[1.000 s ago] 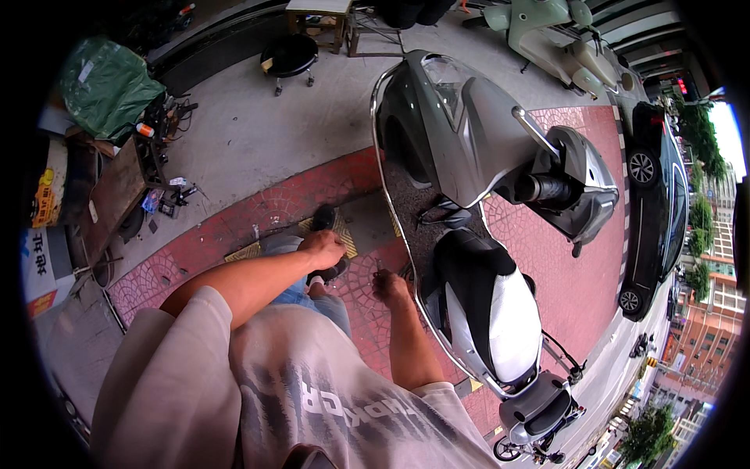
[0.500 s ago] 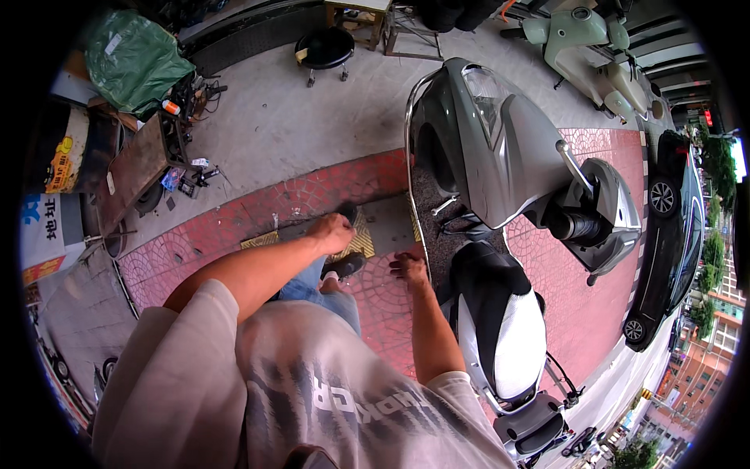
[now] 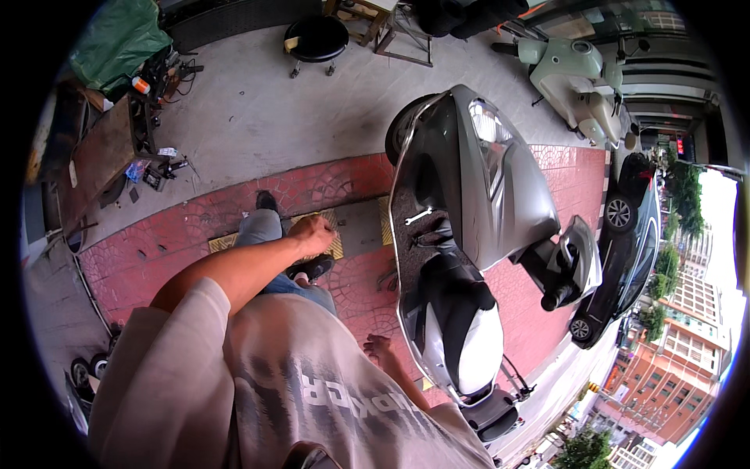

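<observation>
Left hand (image 3: 312,235): fingers curled in, can't tell if pinching anything. Right hand (image 3: 380,349): fingers half-bent, grip unclear; pulled back toward the body vs 0.5 s ago, when fingers were spread. Shiny metal wrench (image 3: 419,216) still lies on rough dark footboard (image 3: 409,252) of scooter (image 3: 504,191): smooth gray curved panels, black-and-white seat (image 3: 462,328).

We see soft, even daylight, brightest at the right, where the sky (image 3: 719,205) burns out to white. Pale glare streaks the scooter (image 3: 512,195), while the far left falls dim. Fisheye distortion tips and bends the buildings (image 3: 662,387), and we get blackened corners with bluish fringing.
</observation>
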Tool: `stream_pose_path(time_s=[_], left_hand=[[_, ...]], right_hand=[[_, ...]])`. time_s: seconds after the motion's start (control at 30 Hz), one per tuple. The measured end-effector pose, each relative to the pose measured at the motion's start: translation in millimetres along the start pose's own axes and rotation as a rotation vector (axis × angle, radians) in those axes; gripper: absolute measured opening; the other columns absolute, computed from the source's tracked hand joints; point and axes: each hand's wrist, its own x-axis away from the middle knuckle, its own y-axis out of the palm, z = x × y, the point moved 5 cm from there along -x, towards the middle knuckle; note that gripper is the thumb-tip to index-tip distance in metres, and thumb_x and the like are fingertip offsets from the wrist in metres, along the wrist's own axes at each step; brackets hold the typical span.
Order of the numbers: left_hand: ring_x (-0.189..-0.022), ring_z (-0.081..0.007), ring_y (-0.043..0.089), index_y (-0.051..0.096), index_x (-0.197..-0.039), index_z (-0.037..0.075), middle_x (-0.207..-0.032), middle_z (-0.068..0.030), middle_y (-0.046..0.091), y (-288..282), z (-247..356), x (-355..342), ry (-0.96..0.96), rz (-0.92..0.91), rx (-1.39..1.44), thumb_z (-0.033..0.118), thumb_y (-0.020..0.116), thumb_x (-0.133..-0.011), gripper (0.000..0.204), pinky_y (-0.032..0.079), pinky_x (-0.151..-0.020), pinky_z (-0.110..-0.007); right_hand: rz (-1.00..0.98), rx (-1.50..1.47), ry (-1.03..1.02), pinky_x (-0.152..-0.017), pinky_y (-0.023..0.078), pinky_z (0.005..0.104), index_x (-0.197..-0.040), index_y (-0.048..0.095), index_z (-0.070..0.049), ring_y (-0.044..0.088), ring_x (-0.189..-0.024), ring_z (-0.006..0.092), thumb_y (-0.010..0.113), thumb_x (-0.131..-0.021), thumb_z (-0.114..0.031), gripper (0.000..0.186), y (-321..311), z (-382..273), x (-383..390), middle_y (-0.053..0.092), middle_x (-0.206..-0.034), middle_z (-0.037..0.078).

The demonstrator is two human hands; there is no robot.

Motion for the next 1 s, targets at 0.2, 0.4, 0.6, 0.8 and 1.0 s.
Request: stream_pose_path(time_s=[0.2, 0.4, 0.6, 0.8, 1.0], left_hand=[[-0.097, -0.0391, 0.073, 0.078, -0.097, 0.006, -0.101, -0.0228, 0.075, -100, 5, -28, 0.084, 0.070, 0.166, 0.038, 0.059, -0.093, 0.037, 0.058, -0.087, -0.046], [-0.097, -0.0409, 0.072, 0.077, -0.093, 0.004, -0.101, -0.0242, 0.074, -228, -11, -38, 0.032, 0.150, 0.269, 0.035, 0.058, -0.093, 0.037, 0.057, -0.089, -0.048], [-0.099, -0.0404, 0.072, 0.077, -0.095, 0.005, -0.104, -0.0213, 0.075, -318, -42, -89, 0.152, 0.331, 0.050, 0.022, 0.058, -0.088, 0.026, 0.057, -0.087, -0.049], [-0.095, -0.0347, 0.074, 0.076, -0.096, 0.006, -0.110, -0.0170, 0.075, -423, -81, -140, 0.123, 0.421, -0.145, 0.014, 0.058, -0.086, 0.022, 0.061, -0.081, -0.047], [-0.097, -0.0312, 0.073, 0.074, -0.094, 0.005, -0.098, -0.0137, 0.073, -599, -94, -156, -0.049, 0.597, -0.242, 0.015, 0.060, -0.085, 0.019, 0.062, -0.077, -0.042]], right_hand=[[0.089, 0.138, 0.023, -0.052, 0.047, 0.0334, -0.089, 0.066, -0.008, 0.058, -0.055, 0.0156, 0.070, -0.093, -0.053, 0.045, 22, -62, 14, 0.065, -0.073, 0.005], [0.581, 0.700, -0.334, -0.048, 0.044, 0.0393, -0.060, 0.065, -0.003, 0.058, -0.051, 0.0196, 0.071, -0.071, -0.086, 0.084, 96, -306, 135, 0.057, -0.057, 0.005], [0.549, 0.741, -0.316, -0.046, 0.043, 0.0408, -0.072, 0.066, 0.000, 0.059, -0.050, 0.0231, 0.050, -0.086, -0.086, 0.088, 157, -470, 136, 0.061, -0.064, 0.011], [0.353, 0.945, -0.425, -0.047, 0.044, 0.0408, -0.077, 0.068, 0.000, 0.057, -0.050, 0.0231, 0.051, -0.097, -0.066, 0.071, 253, -630, 104, 0.056, -0.058, 0.009], [0.061, 1.038, -0.550, -0.046, 0.042, 0.0373, -0.080, 0.069, -0.001, 0.051, -0.047, 0.0192, 0.054, -0.105, -0.049, 0.057, 388, -834, 100, 0.048, -0.051, 0.003]])
